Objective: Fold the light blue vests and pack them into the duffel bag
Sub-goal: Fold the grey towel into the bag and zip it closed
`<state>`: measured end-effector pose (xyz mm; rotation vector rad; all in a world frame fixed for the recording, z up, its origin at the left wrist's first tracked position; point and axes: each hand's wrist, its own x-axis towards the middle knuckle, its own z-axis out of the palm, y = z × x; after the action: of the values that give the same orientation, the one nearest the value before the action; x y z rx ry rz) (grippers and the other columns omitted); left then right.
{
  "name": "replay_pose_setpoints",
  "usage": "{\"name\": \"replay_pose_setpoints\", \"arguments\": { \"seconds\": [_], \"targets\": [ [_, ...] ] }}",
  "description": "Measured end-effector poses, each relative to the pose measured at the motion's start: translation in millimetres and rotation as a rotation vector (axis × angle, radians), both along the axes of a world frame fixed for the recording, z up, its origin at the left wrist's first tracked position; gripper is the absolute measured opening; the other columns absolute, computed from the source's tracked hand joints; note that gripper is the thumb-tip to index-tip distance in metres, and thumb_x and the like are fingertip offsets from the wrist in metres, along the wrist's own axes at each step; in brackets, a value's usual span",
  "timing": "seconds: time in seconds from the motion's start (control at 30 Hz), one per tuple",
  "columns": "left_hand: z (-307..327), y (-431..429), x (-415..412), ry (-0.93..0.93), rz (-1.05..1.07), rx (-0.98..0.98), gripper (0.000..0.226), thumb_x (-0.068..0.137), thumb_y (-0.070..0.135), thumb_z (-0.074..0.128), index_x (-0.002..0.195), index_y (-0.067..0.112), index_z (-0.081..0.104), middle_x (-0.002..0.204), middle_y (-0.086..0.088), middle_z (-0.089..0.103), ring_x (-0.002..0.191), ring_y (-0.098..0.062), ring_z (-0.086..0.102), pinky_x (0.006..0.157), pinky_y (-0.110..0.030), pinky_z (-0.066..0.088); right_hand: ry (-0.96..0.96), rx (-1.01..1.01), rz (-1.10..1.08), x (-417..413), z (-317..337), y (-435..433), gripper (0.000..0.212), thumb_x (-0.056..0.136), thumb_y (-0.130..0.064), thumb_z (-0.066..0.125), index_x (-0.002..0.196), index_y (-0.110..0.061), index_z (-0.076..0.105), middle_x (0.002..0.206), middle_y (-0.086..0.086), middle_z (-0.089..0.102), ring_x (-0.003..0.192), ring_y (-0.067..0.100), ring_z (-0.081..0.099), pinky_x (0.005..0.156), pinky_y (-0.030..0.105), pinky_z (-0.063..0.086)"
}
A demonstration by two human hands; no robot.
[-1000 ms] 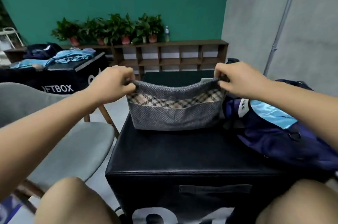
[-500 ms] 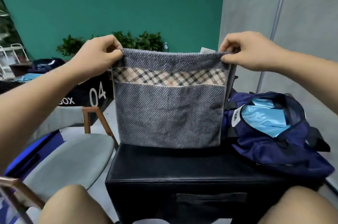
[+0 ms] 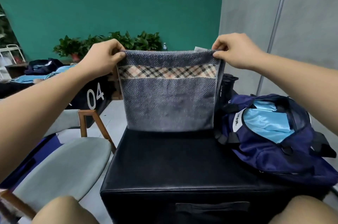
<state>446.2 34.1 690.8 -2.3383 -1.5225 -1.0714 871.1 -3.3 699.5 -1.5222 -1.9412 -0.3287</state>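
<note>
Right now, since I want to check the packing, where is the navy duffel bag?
The duffel bag lies right of centre in the head view, on the black box's right end, beside the grey towel and below the right hand.

Soft, even indoor light, rather dim, with no hard shadows; the left hand (image 3: 102,59) and right hand (image 3: 236,50) are evenly lit. Below the grip the towel (image 3: 169,103) shows a sharp weave, and the box (image 3: 173,165) under it has a faint sheen. Behind the grip the plants (image 3: 109,42) blur. Far right of it the pipe (image 3: 279,13) leans from wide-angle distortion.
</note>
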Motion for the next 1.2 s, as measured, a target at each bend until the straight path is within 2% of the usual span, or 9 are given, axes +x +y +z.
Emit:
{"name": "replay_pose_setpoints", "arguments": {
  "seconds": [0.17,0.27,0.37,0.43,0.63,0.8,0.93,1.1,1.2],
  "targets": [
    [-18,0,-9,0.028,-0.033,0.037,0.006,0.104,0.026,0.067,0.106,0.021,0.068,0.104,0.000,0.069,0.096,-0.022,0.061,0.083,-0.038,0.048,0.071,0.020,0.037,1,-26,-6,0.009,0.093,-0.019,0.076,0.100,-0.022,0.074,0.091,-0.005,0.073,0.086,0.013,0.065,0.081,0.027,0.048],
    [-61,-5,-20,0.055,-0.060,-0.080,0.001,0.102,0.028,0.069,0.103,0.027,0.069,0.100,0.004,0.071,0.092,-0.019,0.065,0.081,-0.040,0.053,0.072,-0.049,0.087,-3,-72,-18,0.011,0.090,-0.017,0.076,0.096,-0.025,0.072,0.087,-0.009,0.072,0.084,0.012,0.067,0.077,0.029,0.049],
    [-119,-20,-30,0.075,-0.106,-0.230,0.010,0.099,0.027,0.074,0.095,0.034,0.068,0.089,0.016,0.071,0.085,-0.005,0.067,0.076,-0.035,0.052,0.030,-0.177,0.122,-8,-129,-38,0.012,0.091,-0.019,0.074,0.094,-0.030,0.069,0.085,-0.016,0.070,0.081,-0.001,0.064,0.073,0.024,0.048],
    [-160,-33,-38,0.085,-0.132,-0.328,0.016,0.098,0.024,0.076,0.089,0.034,0.068,0.086,0.021,0.072,0.080,0.002,0.068,0.074,-0.032,0.052,0.030,-0.249,0.176,-13,-168,-55,0.014,0.091,-0.016,0.073,0.094,-0.029,0.068,0.083,-0.015,0.069,0.080,0.000,0.064,0.073,0.026,0.050],
    [-249,-79,-67,0.163,-0.185,-0.532,0.016,0.097,0.028,0.078,0.090,0.038,0.068,0.094,0.018,0.071,0.088,-0.005,0.069,0.079,-0.034,0.057,-0.008,-0.389,0.303,-29,-256,-105,0.013,0.091,-0.022,0.070,0.096,-0.032,0.062,0.091,-0.018,0.064,0.089,0.004,0.062,0.083,0.031,0.052],
    [-276,-108,-79,0.145,-0.162,-0.666,0.011,0.086,0.027,0.087,0.085,0.034,0.078,0.096,0.018,0.074,0.090,-0.007,0.071,0.083,-0.024,0.054,-0.098,-0.449,0.451,-33,-293,-128,0.012,0.094,-0.027,0.068,0.100,-0.034,0.060,0.096,-0.018,0.058,0.094,0.002,0.057,0.088,0.028,0.050],
    [-286,-112,-79,0.002,-0.063,-0.671,0.021,0.089,0.044,0.084,0.086,0.025,0.076,0.084,0.016,0.076,0.081,-0.005,0.072,0.076,-0.022,0.054,-0.159,-0.480,0.488,-25,-304,-134,0.012,0.096,-0.039,0.068,0.106,-0.035,0.062,0.104,-0.021,0.055,0.101,0.002,0.056,0.093,0.031,0.051],
    [-295,-105,-71,-0.029,0.101,-0.702,0.022,0.084,0.037,0.088,0.084,0.026,0.070,0.073,0.016,0.074,0.069,-0.002,0.068,0.066,-0.022,0.052,-0.288,-0.430,0.451,-14,-306,-140,0.017,0.096,-0.039,0.065,0.112,-0.037,0.060,0.109,-0.021,0.049,0.103,0.004,0.050,0.095,0.029,0.048],
    [-297,-102,-66,-0.040,0.173,-0.722,0.015,0.081,0.027,0.087,0.080,0.025,0.072,0.070,0.017,0.074,0.068,0.001,0.067,0.059,-0.014,0.046,-0.342,-0.379,0.402,-12,-311,-141,0.015,0.097,-0.033,0.061,0.111,-0.034,0.059,0.107,-0.017,0.050,0.100,0.008,0.051,0.092,0.030,0.048]
  ]
}}
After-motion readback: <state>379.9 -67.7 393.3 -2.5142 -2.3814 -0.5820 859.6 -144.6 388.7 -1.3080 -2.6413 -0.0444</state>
